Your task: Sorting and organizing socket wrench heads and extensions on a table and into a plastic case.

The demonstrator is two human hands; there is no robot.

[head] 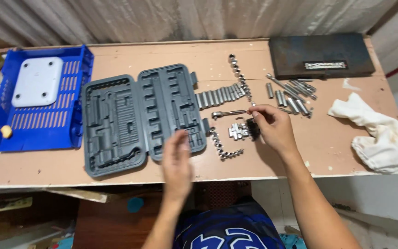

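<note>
An open grey tool case (139, 115) with empty moulded slots lies on the wooden table (328, 143). My left hand (177, 159) hovers over the case's near right corner, fingers loosely together, holding nothing I can see. My right hand (272, 125) pinches a small metal piece near the ratchet handle (229, 113). Rows of chrome sockets (219, 96) lie right of the case. A cluster of small bits (240, 131) sits just under my right hand.
A blue plastic tray (74, 115) holding a white square lid stands at the left. A dark metal box (321, 55) sits at the back right with more sockets (293, 97) in front. A white rag (378, 133) lies at the right edge.
</note>
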